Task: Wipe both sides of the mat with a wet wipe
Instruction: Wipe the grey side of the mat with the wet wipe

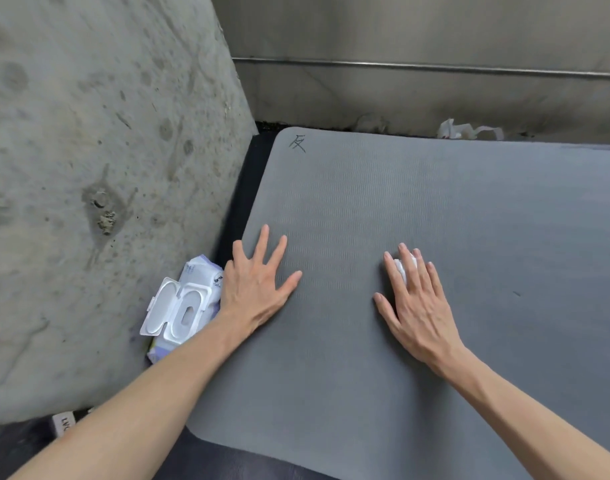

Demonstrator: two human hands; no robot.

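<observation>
1. Mat (pixel 435 209) lies flat on floor; far edge near back wall (pixel 417 95).
2. Left hand (pixel 258 285) flat on mat near its left edge.
3. Right hand (pixel 417 303) on mat, right of left hand, well apart; wipe (pixel 405 266) under its fingers.
4. Wipe pack (pixel 182 310), lid open, left of mat, just beside left hand, against side wall (pixel 89 168).
5. Scrap (pixel 466 129) behind mat, at back wall.

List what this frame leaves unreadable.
- Wet wipe: mostly under the right hand, head view.
- Mat: right end cut off by the frame edge; underside hidden.
- Wipe pack: partly behind the left hand; label too small.
</observation>
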